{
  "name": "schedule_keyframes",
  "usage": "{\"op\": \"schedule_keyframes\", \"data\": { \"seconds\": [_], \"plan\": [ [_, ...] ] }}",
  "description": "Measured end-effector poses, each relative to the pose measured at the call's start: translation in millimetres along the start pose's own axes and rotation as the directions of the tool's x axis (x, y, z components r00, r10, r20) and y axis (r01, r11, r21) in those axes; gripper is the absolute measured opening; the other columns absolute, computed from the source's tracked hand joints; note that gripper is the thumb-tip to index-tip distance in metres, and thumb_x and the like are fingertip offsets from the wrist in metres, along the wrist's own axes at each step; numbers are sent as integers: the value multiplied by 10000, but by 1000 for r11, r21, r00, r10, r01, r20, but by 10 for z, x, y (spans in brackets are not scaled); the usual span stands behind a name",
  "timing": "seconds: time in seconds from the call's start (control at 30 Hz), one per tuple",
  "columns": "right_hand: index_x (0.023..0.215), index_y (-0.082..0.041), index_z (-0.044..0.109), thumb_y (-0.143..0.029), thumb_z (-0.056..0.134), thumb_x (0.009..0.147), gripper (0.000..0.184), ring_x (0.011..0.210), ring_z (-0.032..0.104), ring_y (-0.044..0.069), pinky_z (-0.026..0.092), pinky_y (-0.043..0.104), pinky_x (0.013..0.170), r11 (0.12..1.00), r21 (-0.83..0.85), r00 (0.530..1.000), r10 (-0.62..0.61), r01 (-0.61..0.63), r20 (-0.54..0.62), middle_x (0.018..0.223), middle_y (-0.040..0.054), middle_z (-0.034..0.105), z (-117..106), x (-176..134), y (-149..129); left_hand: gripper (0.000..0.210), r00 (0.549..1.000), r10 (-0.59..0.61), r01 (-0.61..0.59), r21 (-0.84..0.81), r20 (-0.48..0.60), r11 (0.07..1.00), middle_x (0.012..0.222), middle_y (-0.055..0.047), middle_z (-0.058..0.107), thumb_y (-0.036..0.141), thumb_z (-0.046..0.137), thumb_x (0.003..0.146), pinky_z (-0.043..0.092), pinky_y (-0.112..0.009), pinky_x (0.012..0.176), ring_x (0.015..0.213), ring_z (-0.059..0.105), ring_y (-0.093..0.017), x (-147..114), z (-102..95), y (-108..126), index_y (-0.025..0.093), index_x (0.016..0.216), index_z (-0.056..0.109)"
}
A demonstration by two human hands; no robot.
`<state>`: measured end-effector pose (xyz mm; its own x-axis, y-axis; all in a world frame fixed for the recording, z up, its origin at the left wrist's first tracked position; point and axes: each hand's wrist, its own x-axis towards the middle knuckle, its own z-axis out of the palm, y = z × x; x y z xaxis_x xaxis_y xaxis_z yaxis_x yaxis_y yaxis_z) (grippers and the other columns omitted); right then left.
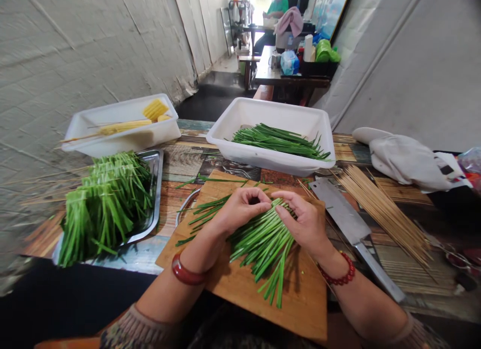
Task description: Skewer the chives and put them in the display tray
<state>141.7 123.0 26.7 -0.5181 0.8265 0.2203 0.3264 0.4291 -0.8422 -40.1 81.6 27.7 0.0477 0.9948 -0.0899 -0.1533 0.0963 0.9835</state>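
A fanned bunch of garlic chives (pixel 263 244) is between my hands, over the wooden cutting board (pixel 240 299). My right hand (pixel 306 221) is closed around the pale stem ends on their right side. From the left, my left hand (pixel 240 209) pinches at the same ends, thumb against forefinger; its other fingers are partly hidden. The green leaf ends spread toward me. More loose chives (pixel 210 209) lie on the board beyond my left wrist. Just right of the board rests a cleaver (pixel 341 209), its handle pointing toward me.
Bamboo skewers (pixel 383 214) lie at the right. A metal tray (pixel 156 199) at the left bears skewered chives (pixel 101 199). Behind stand a white tub (pixel 270 158) of chives and another white tub (pixel 150 136) with yellow skewered food. A person (pixel 278 8) sits far back.
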Motion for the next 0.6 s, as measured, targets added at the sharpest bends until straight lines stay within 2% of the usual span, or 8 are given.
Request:
{"op": "schedule_keyframes", "data": {
  "seconds": [0.1, 0.23, 0.3, 0.37, 0.5, 0.6],
  "plan": [
    [1032, -215, 673, -279, 573, 914, 168, 840, 700, 186, 533, 302, 757, 997, 78, 998, 22, -26, 51, 948, 48, 749, -9, 7, 26, 313, 998, -32, 35, -60, 61, 998, 723, -11, 655, 425, 749, 767, 407, -223, 634, 650, 546, -102, -10, -73, 41, 120, 820, 706],
    [1059, -224, 663, -323, 590, 931, 177, 812, 684, 168, 527, 281, 726, 973, 217, 996, 65, -75, 55, 951, 40, 734, -38, -3, 64, 472, 1000, -19, 20, -157, 11, 987, 924, -101, 732, 534, 626, 863, 490, -304, 794, 830, 659, -180, -19, -209, 66, 120, 1082, 690],
    [1069, -235, 663, -328, 603, 931, 178, 829, 677, 163, 522, 272, 729, 961, 265, 996, 67, -78, 51, 971, 34, 726, -58, -15, 68, 524, 999, -5, 11, -153, 39, 988, 942, -121, 736, 582, 570, 882, 496, -332, 832, 861, 670, -200, -21, -259, 67, 110, 1074, 692],
    [1078, -244, 662, -335, 604, 933, 181, 823, 668, 160, 516, 266, 718, 953, 294, 996, 59, -75, 64, 955, 26, 717, -72, -26, 67, 545, 992, 7, 2, -65, 128, 998, 944, -113, 733, 608, 560, 875, 493, -322, 830, 864, 663, -198, -20, -280, 72, 106, 1028, 710],
    [1079, -233, 659, -362, 595, 931, 207, 721, 630, 151, 496, 262, 643, 966, 251, 998, 53, -58, 24, 866, 18, 695, -51, -28, 73, 461, 939, -74, 33, 127, 335, 991, 797, -35, 691, 548, 722, 763, 463, -250, 647, 690, 594, -144, -17, -233, 75, 112, 912, 709],
    [1095, -215, 666, -390, 604, 915, 258, 725, 627, 158, 500, 269, 643, 984, 171, 997, 50, -40, -53, 865, 29, 699, -47, -5, 52, 394, 937, -78, 29, 148, 340, 989, 712, 1, 645, 477, 790, 703, 435, -224, 589, 620, 540, -112, -43, -168, 71, 115, 810, 677]
  ]
}}
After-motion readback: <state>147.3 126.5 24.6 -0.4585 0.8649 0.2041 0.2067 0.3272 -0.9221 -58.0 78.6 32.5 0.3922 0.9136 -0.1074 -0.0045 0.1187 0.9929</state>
